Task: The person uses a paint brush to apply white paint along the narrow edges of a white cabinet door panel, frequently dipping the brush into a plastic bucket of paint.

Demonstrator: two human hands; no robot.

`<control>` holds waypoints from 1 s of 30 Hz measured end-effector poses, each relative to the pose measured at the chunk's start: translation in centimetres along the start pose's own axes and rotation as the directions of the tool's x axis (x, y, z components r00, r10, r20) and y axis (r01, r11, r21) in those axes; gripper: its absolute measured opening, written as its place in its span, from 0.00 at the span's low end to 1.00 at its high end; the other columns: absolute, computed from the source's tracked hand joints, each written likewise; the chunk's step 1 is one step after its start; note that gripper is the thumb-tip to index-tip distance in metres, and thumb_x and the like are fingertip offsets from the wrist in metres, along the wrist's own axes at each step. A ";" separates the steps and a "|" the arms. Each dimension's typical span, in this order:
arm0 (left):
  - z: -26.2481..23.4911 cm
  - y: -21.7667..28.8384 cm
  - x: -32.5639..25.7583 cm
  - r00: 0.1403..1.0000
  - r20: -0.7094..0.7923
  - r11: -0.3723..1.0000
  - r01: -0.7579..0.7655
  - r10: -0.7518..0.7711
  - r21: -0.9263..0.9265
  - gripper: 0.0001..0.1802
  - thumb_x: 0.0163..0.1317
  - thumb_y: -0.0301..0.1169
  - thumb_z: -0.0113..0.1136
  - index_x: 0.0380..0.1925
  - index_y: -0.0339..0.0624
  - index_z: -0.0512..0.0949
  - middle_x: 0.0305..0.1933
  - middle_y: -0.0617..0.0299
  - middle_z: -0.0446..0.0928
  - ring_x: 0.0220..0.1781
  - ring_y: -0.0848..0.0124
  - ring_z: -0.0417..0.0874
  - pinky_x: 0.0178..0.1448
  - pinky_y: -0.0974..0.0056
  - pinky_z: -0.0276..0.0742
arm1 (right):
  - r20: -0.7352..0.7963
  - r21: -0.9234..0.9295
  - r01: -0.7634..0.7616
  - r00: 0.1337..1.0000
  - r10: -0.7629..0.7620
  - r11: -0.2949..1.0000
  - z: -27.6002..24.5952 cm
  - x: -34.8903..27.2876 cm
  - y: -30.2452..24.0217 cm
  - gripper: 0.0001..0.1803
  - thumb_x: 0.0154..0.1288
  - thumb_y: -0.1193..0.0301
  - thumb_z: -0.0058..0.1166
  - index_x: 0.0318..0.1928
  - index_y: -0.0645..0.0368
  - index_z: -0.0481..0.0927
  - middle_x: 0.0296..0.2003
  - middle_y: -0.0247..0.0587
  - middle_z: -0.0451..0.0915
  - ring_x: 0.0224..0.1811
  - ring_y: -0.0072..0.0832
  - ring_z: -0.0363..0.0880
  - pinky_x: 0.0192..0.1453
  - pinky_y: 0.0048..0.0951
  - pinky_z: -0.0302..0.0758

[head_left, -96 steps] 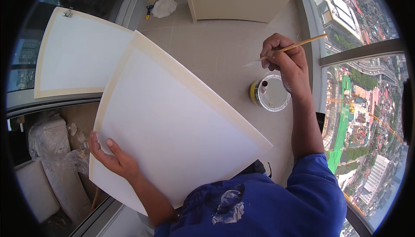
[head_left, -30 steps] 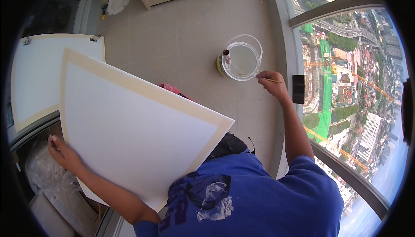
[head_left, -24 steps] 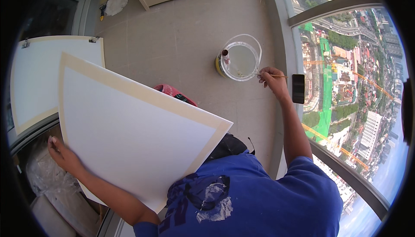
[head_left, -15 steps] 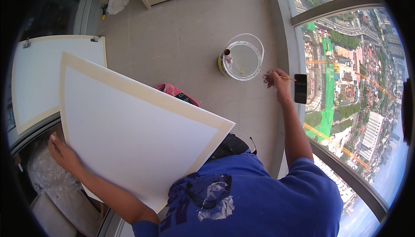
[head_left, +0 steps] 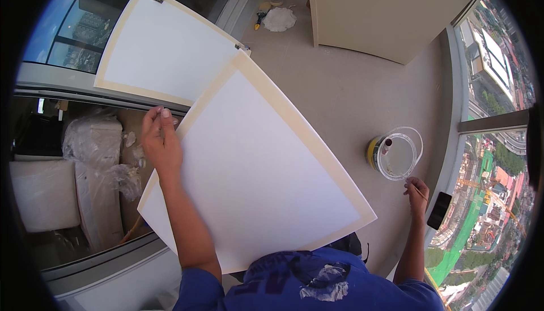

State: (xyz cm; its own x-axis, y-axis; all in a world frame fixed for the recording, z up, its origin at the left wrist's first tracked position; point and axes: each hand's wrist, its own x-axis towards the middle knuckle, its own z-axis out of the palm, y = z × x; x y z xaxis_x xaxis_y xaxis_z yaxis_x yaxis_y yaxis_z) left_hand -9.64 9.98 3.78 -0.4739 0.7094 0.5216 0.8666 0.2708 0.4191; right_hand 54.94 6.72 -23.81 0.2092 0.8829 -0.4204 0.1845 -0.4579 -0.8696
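Note:
My right hand (head_left: 416,191) is closed on a thin paintbrush (head_left: 420,194) with a wood-coloured handle, close to the rim of a plastic bucket (head_left: 381,161). A small tube (head_left: 387,144) with a dark end stands inside the bucket. A large white board (head_left: 255,158), edged with cream tape, tilts across my front. My left forearm crosses over it. Beyond its left edge, my left hand (head_left: 162,144) is raised, thumb and finger drawn together in a pinch; what they hold, if anything, is too small to make out.
A second taped white board (head_left: 161,47) with metal clips leans against the window frame. A white cloth (head_left: 280,19) and a yellow-handled brush (head_left: 259,20) lie on the floor by a beige cabinet (head_left: 362,16). A phone (head_left: 440,210) rests by the right window. Plastic-wrapped items (head_left: 93,141) stand at left.
The view has swung left, shifting the scene rightward and down. My left hand has come up beside the board's edge. My right hand still holds the paintbrush near the bucket.

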 end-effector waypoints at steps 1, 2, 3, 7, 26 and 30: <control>0.1 0.2 0.1 1.000 -0.001 0.999 -0.031 0.031 0.011 0.28 0.80 0.44 0.57 0.31 0.25 0.85 0.53 0.53 0.82 0.50 0.63 0.85 0.56 0.60 0.79 | 0.007 -0.020 -0.008 1.000 0.008 1.000 0.0 -0.1 -0.2 0.08 0.64 0.78 0.57 0.41 0.67 0.86 0.34 0.38 0.85 0.33 0.22 0.82 0.35 0.26 0.82; 0.1 0.4 0.2 0.999 -0.002 0.999 -0.032 0.032 -0.009 0.28 0.80 0.43 0.57 0.32 0.25 0.85 0.53 0.52 0.82 0.49 0.62 0.85 0.55 0.59 0.79 | 0.013 -0.040 -0.016 1.000 0.017 0.999 -0.1 -0.3 -0.5 0.09 0.63 0.78 0.57 0.41 0.68 0.87 0.34 0.38 0.85 0.33 0.22 0.82 0.36 0.27 0.82; 0.3 0.6 0.2 0.999 0.001 0.999 -0.033 0.033 -0.031 0.27 0.80 0.43 0.57 0.32 0.25 0.85 0.53 0.51 0.82 0.48 0.62 0.85 0.55 0.59 0.79 | 0.014 -0.061 -0.028 0.999 0.028 0.998 -0.2 -0.6 -1.1 0.09 0.62 0.79 0.57 0.40 0.68 0.87 0.34 0.38 0.85 0.33 0.22 0.81 0.36 0.27 0.82; 1.2 1.9 0.6 0.999 -0.011 0.994 -0.046 0.045 -0.095 0.26 0.80 0.42 0.57 0.33 0.25 0.84 0.49 0.48 0.84 0.45 0.56 0.85 0.54 0.56 0.78 | 0.029 -0.024 0.026 0.999 -0.026 0.999 0.6 -0.5 -3.5 0.09 0.63 0.79 0.55 0.39 0.68 0.86 0.31 0.38 0.84 0.30 0.22 0.82 0.34 0.26 0.81; 1.7 2.8 -0.3 0.986 -0.027 0.986 -0.164 0.164 0.000 0.13 0.77 0.36 0.59 0.45 0.35 0.83 0.40 0.58 0.84 0.45 0.62 0.82 0.69 0.53 0.66 | 0.467 0.666 0.319 0.528 -0.710 0.675 20.0 3.3 -37.8 0.08 0.69 0.82 0.64 0.47 0.67 0.84 0.40 0.47 0.85 0.37 0.27 0.85 0.41 0.31 0.86; 1.7 2.6 -0.6 0.986 -0.049 0.987 -0.159 0.158 -0.017 0.14 0.77 0.35 0.60 0.49 0.35 0.83 0.40 0.59 0.83 0.45 0.65 0.81 0.70 0.52 0.65 | 0.537 0.598 0.367 0.477 -0.696 0.713 25.4 3.1 -42.1 0.07 0.69 0.81 0.64 0.47 0.68 0.85 0.38 0.43 0.85 0.35 0.25 0.84 0.40 0.29 0.84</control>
State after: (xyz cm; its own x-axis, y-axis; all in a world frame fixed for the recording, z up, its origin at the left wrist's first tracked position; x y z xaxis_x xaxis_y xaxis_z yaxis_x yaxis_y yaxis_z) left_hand -6.81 11.34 3.33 -0.3379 0.7107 0.6171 0.9282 0.1430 0.3436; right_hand 23.48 31.42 4.90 -0.5444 0.7957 0.2656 -0.3659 0.0596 -0.9287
